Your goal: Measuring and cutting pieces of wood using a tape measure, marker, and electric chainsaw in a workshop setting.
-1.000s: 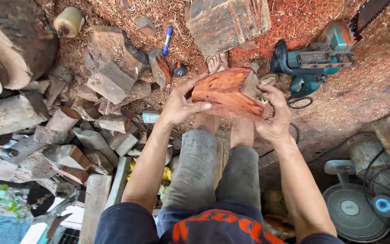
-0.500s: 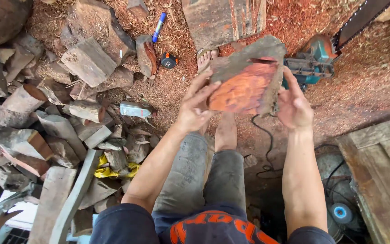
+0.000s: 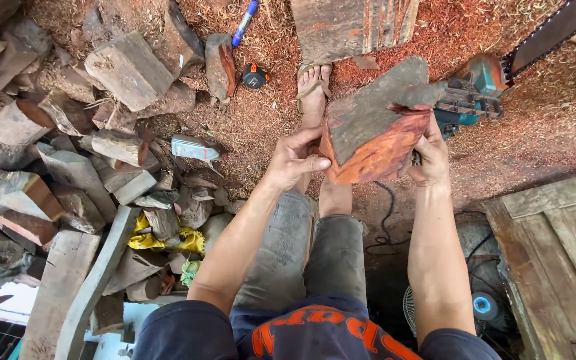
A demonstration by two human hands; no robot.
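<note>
Since half a second ago the wood block (image 3: 376, 130) has turned, grey bark now upward. The left hand (image 3: 296, 160) and right hand (image 3: 431, 155) clasp its edges, holding it above the sawdust floor (image 3: 541, 127), near the chainsaw (image 3: 478, 93).

The ground (image 3: 555, 133) is covered in reddish sawdust. On it lie a big pile of grey wood chunks (image 3: 88, 180), a wide plank (image 3: 348, 27), a blue marker (image 3: 244, 23), a small tape measure (image 3: 255, 76), a teal chainsaw (image 3: 478, 93) and a sandalled foot (image 3: 313, 90).
</note>
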